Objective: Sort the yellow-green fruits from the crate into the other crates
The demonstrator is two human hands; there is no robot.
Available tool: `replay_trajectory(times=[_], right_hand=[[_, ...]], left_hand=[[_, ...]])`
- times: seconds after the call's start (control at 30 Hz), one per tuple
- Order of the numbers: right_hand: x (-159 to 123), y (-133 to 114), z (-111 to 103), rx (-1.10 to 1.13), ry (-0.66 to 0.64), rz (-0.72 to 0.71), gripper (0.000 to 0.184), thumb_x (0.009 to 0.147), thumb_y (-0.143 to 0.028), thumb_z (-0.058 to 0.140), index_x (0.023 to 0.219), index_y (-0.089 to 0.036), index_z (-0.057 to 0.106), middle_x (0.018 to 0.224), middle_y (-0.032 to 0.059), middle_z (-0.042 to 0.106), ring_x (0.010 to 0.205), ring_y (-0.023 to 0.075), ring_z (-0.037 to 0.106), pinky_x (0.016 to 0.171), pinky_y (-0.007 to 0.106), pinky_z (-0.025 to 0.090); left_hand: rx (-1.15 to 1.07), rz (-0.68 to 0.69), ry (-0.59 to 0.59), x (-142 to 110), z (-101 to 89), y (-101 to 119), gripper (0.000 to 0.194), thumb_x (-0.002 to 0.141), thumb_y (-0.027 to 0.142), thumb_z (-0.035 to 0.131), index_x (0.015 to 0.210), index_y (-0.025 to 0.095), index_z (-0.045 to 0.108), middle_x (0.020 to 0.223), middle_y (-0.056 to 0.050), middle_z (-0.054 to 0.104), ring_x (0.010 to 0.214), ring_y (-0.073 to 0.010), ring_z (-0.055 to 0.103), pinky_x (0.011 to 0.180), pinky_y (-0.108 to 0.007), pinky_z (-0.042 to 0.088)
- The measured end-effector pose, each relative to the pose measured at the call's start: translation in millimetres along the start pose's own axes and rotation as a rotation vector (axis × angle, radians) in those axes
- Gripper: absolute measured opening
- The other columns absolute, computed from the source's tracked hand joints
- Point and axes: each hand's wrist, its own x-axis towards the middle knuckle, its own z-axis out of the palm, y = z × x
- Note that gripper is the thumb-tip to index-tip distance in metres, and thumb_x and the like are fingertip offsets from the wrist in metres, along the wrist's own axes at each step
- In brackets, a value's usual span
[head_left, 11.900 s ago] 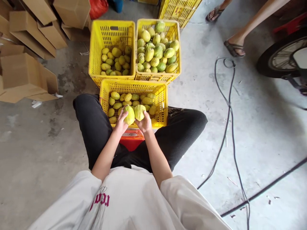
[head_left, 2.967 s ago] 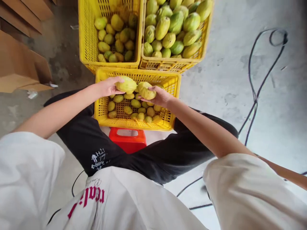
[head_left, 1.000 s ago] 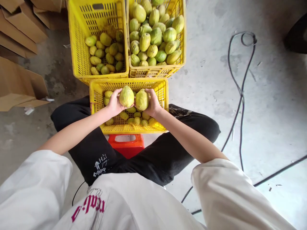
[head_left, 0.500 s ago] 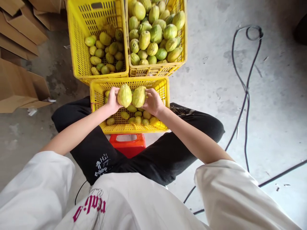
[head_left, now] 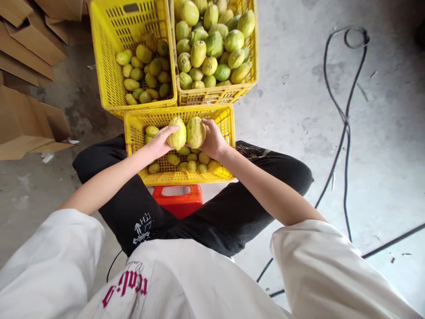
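Note:
Above the near yellow crate point(head_left: 186, 179), each hand holds one yellow-green papaya. My left hand point(head_left: 161, 142) is closed round the left papaya point(head_left: 177, 134), its thumb lying across the near side. The right papaya point(head_left: 196, 133) sits in my right hand point(head_left: 214, 141), whose fingers wrap its outer side. Both papayas stand roughly upright, side by side, with a narrow gap between their upper parts. Below them, smaller papayas point(head_left: 191, 166) lie on the crate's floor, and my hands and forearms cover part of them.
Beyond stand two more yellow crates, the left crate point(head_left: 99, 57) part-filled and the right crate point(head_left: 219, 95) heaped with papayas. A red plastic stool point(head_left: 179, 206) shows between my legs. Cardboard boxes point(head_left: 33, 119) are at left; a black cable point(head_left: 345, 133) loops over the floor at right.
My left hand has turned its papaya, and the thumb now shows across it. Both papayas have shifted slightly right, with the right one turned a little.

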Motion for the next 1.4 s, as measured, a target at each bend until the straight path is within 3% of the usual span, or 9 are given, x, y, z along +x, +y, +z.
replay_trajectory(times=[0.3,0.5,0.63,0.77,0.9,1.03,1.17,1.3,1.4], right_hand=[[11,10,-9,-0.003,0.0,-0.008,0.048,0.105,-0.057,0.091,0.144,-0.034,0.076,0.14,0.0088,0.091,0.147,0.0409,0.086,0.12,0.063,0.081],[11,8,-9,-0.016,0.084,-0.027,0.023,0.11,-0.04,0.091,0.122,-0.033,0.073,0.127,0.0047,0.089,0.15,0.0335,0.083,0.124,0.052,0.079],[9,12,-5,-0.025,0.097,-0.038,0.036,0.103,-0.035,0.1,0.121,-0.036,0.069,0.133,0.0026,0.088,0.144,0.0345,0.083,0.124,0.059,0.08],[2,13,3,-0.019,0.149,-0.028,0.043,0.1,-0.032,0.103,0.123,-0.037,0.067,0.134,0.0004,0.087,0.141,0.0325,0.082,0.122,0.057,0.08],[1,6,6,-0.032,0.116,-0.012,0.031,0.108,-0.047,0.094,0.129,-0.036,0.075,0.13,0.0021,0.089,0.146,0.0348,0.082,0.127,0.056,0.076],[6,2,-4,-0.079,0.046,0.0,0.041,0.105,-0.062,0.085,0.135,-0.036,0.079,0.13,0.0053,0.091,0.149,0.0413,0.082,0.127,0.062,0.075],[12,4,-13,-0.069,0.06,-0.013,0.041,0.1,-0.056,0.086,0.137,-0.039,0.076,0.133,0.0024,0.092,0.146,0.0415,0.083,0.125,0.067,0.076],[14,9,-12,-0.05,0.058,0.02,0.04,0.101,-0.055,0.089,0.134,-0.037,0.077,0.131,0.0045,0.093,0.143,0.0416,0.085,0.124,0.064,0.077],[13,13,-11,-0.067,0.03,0.049,0.04,0.101,-0.054,0.094,0.134,-0.036,0.08,0.129,0.0062,0.094,0.141,0.0413,0.087,0.122,0.062,0.078]], left_hand=[[-0.035,-0.06,0.0,6,-8.5,11,0.055,0.109,0.04,0.074,0.162,0.023,0.076,0.124,-0.012,0.094,0.137,-0.0435,0.093,0.106,-0.055,0.084],[-0.015,-0.075,0.028,7,-6.2,3,0.041,0.109,0.037,0.08,0.148,0.023,0.08,0.128,-0.01,0.095,0.138,-0.0354,0.092,0.11,-0.043,0.081],[0.006,-0.035,0.059,9,-5.5,-2,0.032,0.11,0.045,0.093,0.132,0.024,0.083,0.124,-0.009,0.095,0.134,-0.0324,0.092,0.107,-0.039,0.079],[-0.009,-0.044,0.026,13,-5.6,0,0.024,0.111,0.038,0.09,0.128,0.022,0.086,0.116,-0.01,0.094,0.132,-0.0349,0.093,0.107,-0.042,0.081],[-0.057,-0.072,0.0,12,-5.6,7,0.035,0.112,0.037,0.081,0.142,0.02,0.085,0.117,-0.011,0.093,0.134,-0.0381,0.094,0.11,-0.048,0.083],[-0.093,-0.124,-0.01,7,-6.3,11,0.056,0.11,0.028,0.065,0.164,0.021,0.077,0.118,-0.013,0.094,0.137,-0.041,0.094,0.112,-0.055,0.083],[-0.03,-0.117,-0.016,7,-8.6,8,0.071,0.098,0.02,0.074,0.169,0.021,0.074,0.129,-0.013,0.097,0.133,-0.0375,0.095,0.119,-0.051,0.081],[0.039,-0.086,-0.026,12,-9.6,6,0.062,0.102,0.027,0.094,0.161,0.026,0.075,0.137,-0.01,0.098,0.128,-0.0309,0.097,0.115,-0.04,0.079],[0.068,-0.067,-0.049,14,-8.9,7,0.052,0.105,0.034,0.098,0.153,0.024,0.081,0.13,-0.009,0.099,0.126,-0.0307,0.098,0.11,-0.035,0.077]])
